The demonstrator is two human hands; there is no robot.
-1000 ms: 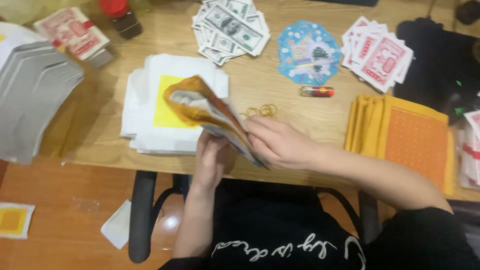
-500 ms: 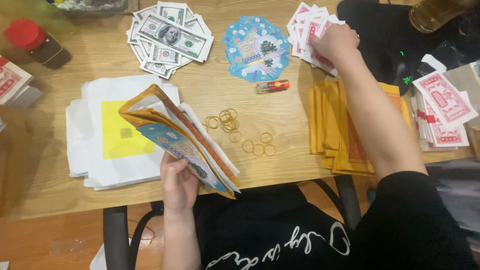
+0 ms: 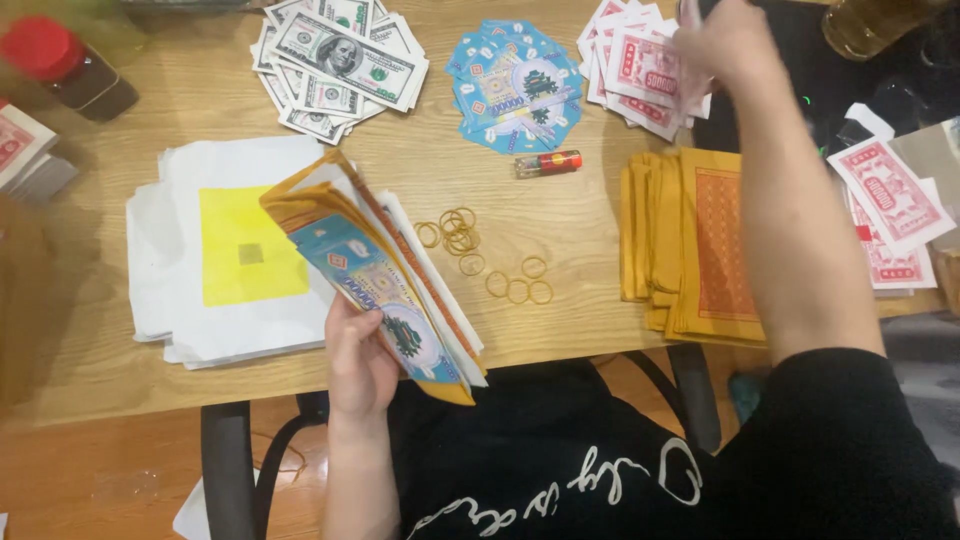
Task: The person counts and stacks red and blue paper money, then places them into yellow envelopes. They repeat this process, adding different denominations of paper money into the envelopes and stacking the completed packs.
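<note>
My left hand [image 3: 362,362] grips a fanned bundle of paper sheets [image 3: 378,272], orange, white and blue-printed, held over the table's near edge. My right hand [image 3: 722,42] reaches far across to the back right and lies on a spread pile of red-and-white paper notes [image 3: 632,66]; it is blurred, and whether it grips a note I cannot tell. Loose yellow rubber bands [image 3: 462,240] lie between the two hands on the wooden table [image 3: 560,220].
A white paper stack with a yellow square [image 3: 230,255] lies left. Green banknote-style papers [image 3: 340,60] and blue printed papers [image 3: 515,85] sit at the back. An orange sheet stack [image 3: 690,240], a small red lighter [image 3: 548,163], a red-capped bottle [image 3: 62,65] and more red notes [image 3: 890,205] surround them.
My right hand left the bundle, reached to the red-and-white notes at the back right and now moves over them. My left hand keeps holding the bundle. The camera view shifted right.
</note>
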